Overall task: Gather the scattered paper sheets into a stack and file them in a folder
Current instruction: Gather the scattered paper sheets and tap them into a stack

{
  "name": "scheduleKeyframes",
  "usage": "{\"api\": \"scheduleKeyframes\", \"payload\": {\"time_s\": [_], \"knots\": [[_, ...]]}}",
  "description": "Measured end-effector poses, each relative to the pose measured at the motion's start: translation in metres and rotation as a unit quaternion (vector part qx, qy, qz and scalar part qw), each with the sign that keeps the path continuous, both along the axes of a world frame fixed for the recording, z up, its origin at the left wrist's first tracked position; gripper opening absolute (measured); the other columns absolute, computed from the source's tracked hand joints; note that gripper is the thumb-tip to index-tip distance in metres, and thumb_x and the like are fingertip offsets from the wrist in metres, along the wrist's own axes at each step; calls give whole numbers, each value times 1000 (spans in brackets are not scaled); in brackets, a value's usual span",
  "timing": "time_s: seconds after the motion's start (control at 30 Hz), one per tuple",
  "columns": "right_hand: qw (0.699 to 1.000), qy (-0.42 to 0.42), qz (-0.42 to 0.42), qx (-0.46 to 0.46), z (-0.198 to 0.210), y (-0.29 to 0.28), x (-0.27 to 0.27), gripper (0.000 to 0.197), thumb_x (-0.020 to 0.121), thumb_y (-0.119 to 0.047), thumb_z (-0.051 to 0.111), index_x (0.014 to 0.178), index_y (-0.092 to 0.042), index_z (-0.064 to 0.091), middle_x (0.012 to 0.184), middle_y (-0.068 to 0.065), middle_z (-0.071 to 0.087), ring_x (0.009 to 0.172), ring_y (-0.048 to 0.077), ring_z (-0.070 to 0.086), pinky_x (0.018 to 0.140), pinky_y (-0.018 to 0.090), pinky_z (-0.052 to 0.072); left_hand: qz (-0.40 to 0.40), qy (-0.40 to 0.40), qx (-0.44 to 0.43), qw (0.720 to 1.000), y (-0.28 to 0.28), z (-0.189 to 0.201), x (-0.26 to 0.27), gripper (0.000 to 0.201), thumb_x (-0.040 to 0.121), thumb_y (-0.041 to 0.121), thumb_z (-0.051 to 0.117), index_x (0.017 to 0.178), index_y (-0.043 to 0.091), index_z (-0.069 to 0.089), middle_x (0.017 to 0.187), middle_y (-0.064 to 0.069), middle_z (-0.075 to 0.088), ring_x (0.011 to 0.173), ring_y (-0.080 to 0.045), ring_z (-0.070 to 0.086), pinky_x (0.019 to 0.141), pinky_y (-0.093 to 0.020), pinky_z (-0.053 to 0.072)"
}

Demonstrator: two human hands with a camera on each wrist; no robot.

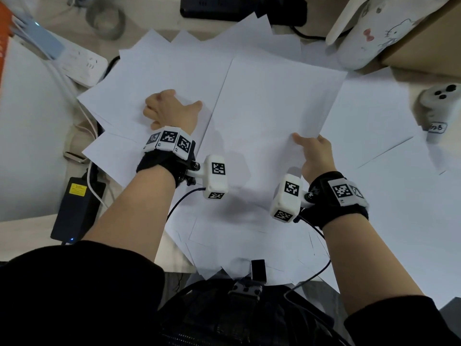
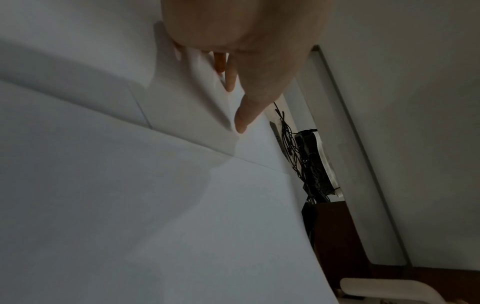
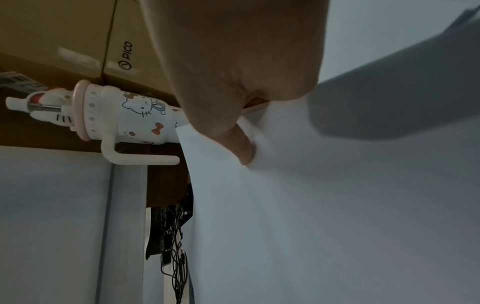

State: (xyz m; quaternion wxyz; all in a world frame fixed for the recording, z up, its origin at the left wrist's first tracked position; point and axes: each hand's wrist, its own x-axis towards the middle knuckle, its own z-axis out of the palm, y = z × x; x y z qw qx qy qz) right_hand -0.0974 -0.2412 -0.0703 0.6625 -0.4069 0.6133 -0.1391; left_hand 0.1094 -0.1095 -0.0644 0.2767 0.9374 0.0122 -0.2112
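Several white paper sheets [image 1: 139, 78] lie fanned and overlapping across the desk. My left hand [image 1: 172, 109] sits on the left pile with its fingers curled down and its thumb stretched right. In the left wrist view a fold of paper [image 2: 197, 98] lies between that hand's thumb and fingers [image 2: 230, 82]. My right hand [image 1: 308, 143] pinches the near right edge of a large top sheet [image 1: 269, 101], thumb on top. The right wrist view shows the thumb pressed into that sheet [image 3: 311, 205]. I see nothing I can tell to be a folder.
A cartoon-cat cup [image 1: 369, 33] and a cardboard box [image 1: 429, 46] stand at the back right, with a white controller [image 1: 439, 103] on the right. A power strip [image 1: 82, 63], cables and a black adapter [image 1: 77, 208] lie left. An orange object [image 1: 5, 41] is at the far left edge.
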Motion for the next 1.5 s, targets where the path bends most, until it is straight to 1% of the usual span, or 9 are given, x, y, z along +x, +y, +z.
{"api": "scheduleKeyframes", "payload": {"time_s": [0.37, 0.53, 0.73, 0.83, 0.93, 1.07, 1.2, 1.33, 1.5], "knots": [[997, -70, 13, -27, 3, 3, 14, 16, 86, 3, 59, 92, -12, 60, 91, 4, 66, 82, 21, 63, 73, 30, 53, 9, 24, -24, 999, -1, -7, 5, 36, 74, 26, 74, 107, 30, 60, 137, 1, 23, 128, -24, 21, 103, -39, 38], [993, -76, 61, -62, 5, 9, 24, 23, 86, 8, 55, 92, -14, 60, 88, 1, 67, 77, 16, 64, 65, 25, 52, 10, 20, -57, 998, 8, -1, 1, 30, 78, 15, 66, 103, 31, 62, 137, 5, 28, 129, -20, 22, 93, -27, 28], [990, -41, 91, -102, 17, 11, 17, 32, 82, 15, 51, 80, -16, 58, 81, -2, 63, 76, 16, 58, 70, 25, 50, 24, -7, -101, 995, 20, 14, -4, 35, 86, 14, 54, 119, 26, 56, 136, -1, 38, 129, -22, 27, 101, -37, 36], [982, -19, 147, -116, 24, 12, 6, 30, 79, 17, 50, 88, -10, 61, 85, 3, 64, 79, 19, 58, 76, 30, 49, 40, -37, -100, 994, 26, 24, -9, 34, 89, 17, 53, 121, 27, 55, 136, 0, 42, 131, -22, 27, 103, -41, 35], [969, 13, 218, -119, 30, 12, -6, 35, 80, 17, 48, 108, 0, 61, 96, 10, 63, 86, 22, 58, 81, 35, 50, 19, -61, -77, 995, 34, 31, -15, 41, 89, 9, 45, 126, 27, 52, 139, 2, 42, 134, -20, 25, 104, -38, 29], [950, 48, 278, -134, 36, 12, -20, 30, 81, 16, 47, 106, 7, 60, 92, 12, 59, 83, 23, 55, 72, 32, 46, -29, -32, -78, 996, 48, 31, -26, 50, 90, -1, 34, 129, 24, 52, 139, -1, 46, 132, -21, 36, 108, -35, 27], [944, 65, 287, -151, 36, 15, -32, 26, 81, 14, 46, 105, 16, 56, 87, 13, 54, 80, 22, 51, 70, 33, 42, -78, 25, -130, 988, 61, 29, -39, 53, 88, -10, 27, 132, 7, 51, 133, -12, 53, 124, -24, 48, 104, -25, 35], [940, 76, 296, -156, 37, 16, -44, 25, 83, 14, 44, 105, 15, 57, 88, 12, 53, 81, 20, 50, 69, 30, 41, -104, 88, -178, 975, 63, 28, -53, 38, 94, 5, 46, 132, 8, 51, 112, -10, 61, 99, -19, 55, 77, -23, 46], [950, 79, 268, -142, 39, 15, -60, 28, 84, 13, 44, 107, 8, 60, 90, 12, 56, 83, 21, 52, 71, 30, 43, -96, 126, -210, 965, 61, 30, -60, 38, 90, 4, 57, 127, 4, 53, 117, -6, 60, 105, -15, 56, 93, -24, 44]]}}
